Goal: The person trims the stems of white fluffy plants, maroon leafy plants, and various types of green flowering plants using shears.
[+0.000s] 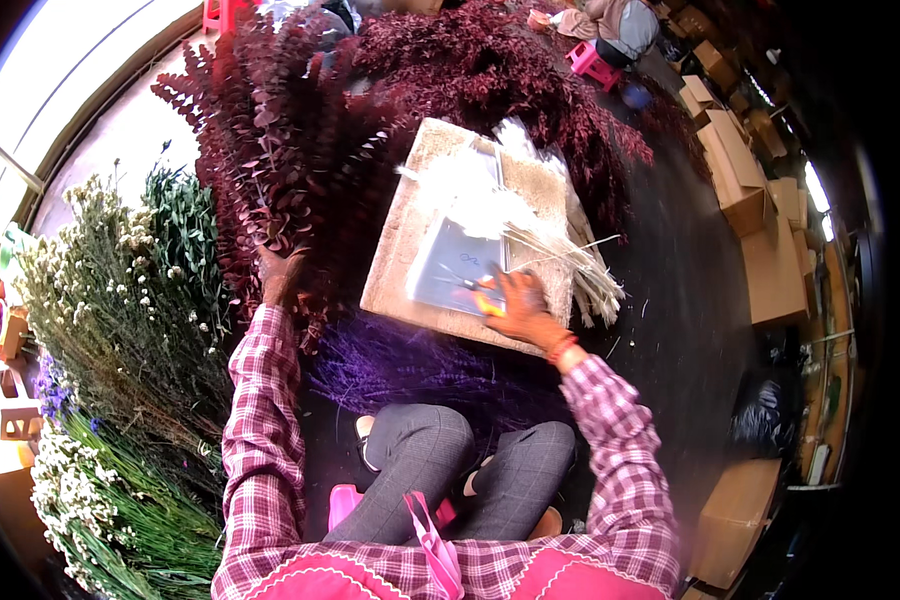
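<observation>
My left hand (279, 274) is closed among the lower stems of dark red eucalyptus (270, 157); leaves partly hide its fingers. My right hand (525, 307), blurred, has its fingers on the orange handles of scissors (487, 298). The scissors are low over a stack of clear plastic sleeves (450, 259), which bears a handwritten mark. Beneath the sleeves is a tan fabric-covered board (390, 262). A bundle of white dried flowers (472, 199) lies across the board, its pale stems (570, 255) pointing right.
Purple dried stems (427, 367) lie between the board and my knees. More dark red foliage (480, 60) is heaped beyond. White-flowered bunches (112, 255) line the left. Cardboard boxes (772, 270) and a black plastic bag (761, 412) stand right. Another person (615, 22) is near a pink stool (594, 66).
</observation>
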{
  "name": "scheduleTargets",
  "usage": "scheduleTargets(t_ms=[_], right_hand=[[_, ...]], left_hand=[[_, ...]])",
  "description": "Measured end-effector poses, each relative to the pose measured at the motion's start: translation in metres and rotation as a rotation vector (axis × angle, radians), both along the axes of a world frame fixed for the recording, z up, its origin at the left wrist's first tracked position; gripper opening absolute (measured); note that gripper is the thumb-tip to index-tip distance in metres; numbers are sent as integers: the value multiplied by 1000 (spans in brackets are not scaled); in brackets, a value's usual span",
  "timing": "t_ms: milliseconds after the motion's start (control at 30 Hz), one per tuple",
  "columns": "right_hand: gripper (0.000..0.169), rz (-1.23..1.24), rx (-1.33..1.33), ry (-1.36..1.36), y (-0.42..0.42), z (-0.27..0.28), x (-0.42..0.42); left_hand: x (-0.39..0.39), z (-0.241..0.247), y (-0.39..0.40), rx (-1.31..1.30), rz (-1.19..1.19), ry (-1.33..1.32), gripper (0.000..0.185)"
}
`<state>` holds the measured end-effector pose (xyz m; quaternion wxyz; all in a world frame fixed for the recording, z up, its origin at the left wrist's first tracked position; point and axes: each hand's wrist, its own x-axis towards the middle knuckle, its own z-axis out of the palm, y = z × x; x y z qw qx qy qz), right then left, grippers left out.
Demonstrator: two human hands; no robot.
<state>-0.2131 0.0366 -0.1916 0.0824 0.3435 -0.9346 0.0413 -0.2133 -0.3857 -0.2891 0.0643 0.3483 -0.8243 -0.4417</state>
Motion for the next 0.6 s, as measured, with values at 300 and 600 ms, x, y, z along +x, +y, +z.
scheduleTargets(t_ms=[300, 600], right_hand=[[82, -284, 20, -168, -67, -37, -47], [101, -572, 521, -189, 85, -14, -119]], left_hand=[[2, -51, -22, -23, -35, 86, 84], [16, 2, 10, 27, -129, 36, 93]])
